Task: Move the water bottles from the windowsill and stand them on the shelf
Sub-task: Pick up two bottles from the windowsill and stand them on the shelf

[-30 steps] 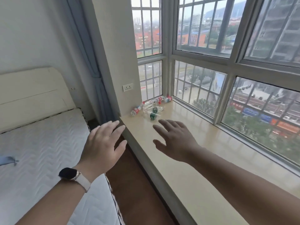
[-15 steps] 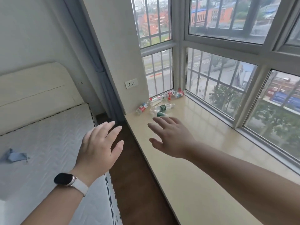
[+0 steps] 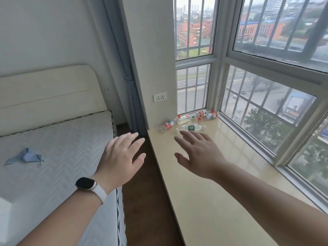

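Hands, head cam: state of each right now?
Left hand: open, fingers straight, holding nothing.
Right hand: open, fingers spread, holding nothing, above the windowsill.

A bed fills the left side: a white quilted mattress [image 3: 53, 142] against a cream headboard [image 3: 48, 93]. A crumpled blue cloth [image 3: 24, 157] lies on the mattress, well away from its edge. A grey-blue curtain [image 3: 127, 82] hangs gathered beside a plain wall pillar [image 3: 152, 50], which carries a white wall socket [image 3: 160, 97] low down. Dark wooden floor [image 3: 147, 201] runs along the bed. A white-framed window [image 3: 221, 57] with bars looks out on red-brick buildings [image 3: 193, 34], a road and trees [image 3: 262, 125].
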`<state>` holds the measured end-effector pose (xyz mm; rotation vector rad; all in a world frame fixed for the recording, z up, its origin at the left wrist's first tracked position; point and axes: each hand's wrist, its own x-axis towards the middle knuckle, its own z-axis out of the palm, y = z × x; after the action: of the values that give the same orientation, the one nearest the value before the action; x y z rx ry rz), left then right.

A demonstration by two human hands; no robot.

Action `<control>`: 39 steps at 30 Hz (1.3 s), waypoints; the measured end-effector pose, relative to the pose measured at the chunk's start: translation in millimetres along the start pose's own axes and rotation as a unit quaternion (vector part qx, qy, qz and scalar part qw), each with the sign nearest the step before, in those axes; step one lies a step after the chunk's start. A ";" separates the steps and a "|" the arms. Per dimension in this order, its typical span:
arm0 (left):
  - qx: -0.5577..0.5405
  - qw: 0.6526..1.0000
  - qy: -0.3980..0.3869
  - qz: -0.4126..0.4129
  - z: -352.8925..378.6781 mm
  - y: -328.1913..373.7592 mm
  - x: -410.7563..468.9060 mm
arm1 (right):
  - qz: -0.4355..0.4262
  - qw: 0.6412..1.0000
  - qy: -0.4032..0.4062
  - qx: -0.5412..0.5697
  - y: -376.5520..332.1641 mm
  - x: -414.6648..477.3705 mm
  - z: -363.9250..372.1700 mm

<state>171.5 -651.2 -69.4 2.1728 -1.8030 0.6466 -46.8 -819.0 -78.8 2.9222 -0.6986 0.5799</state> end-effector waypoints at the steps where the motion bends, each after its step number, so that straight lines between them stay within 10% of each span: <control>1: -0.002 1.000 -0.002 0.002 5.5 -5.3 4.7 | 0.002 1.000 0.000 -0.004 1.6 3.6 4.5; 21: -0.095 0.995 0.008 0.017 127.3 -215.5 125.4 | 0.064 0.995 -0.008 -0.075 -19.4 205.5 101.5; 39: -0.119 0.990 -0.021 0.070 223.7 -262.6 221.6 | 0.086 0.995 -0.020 -0.046 34.4 299.1 185.6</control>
<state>498.0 -890.6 -133.8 1.9313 -1.9568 0.3931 247.9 -1005.8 -137.1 2.8146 -0.9618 0.4896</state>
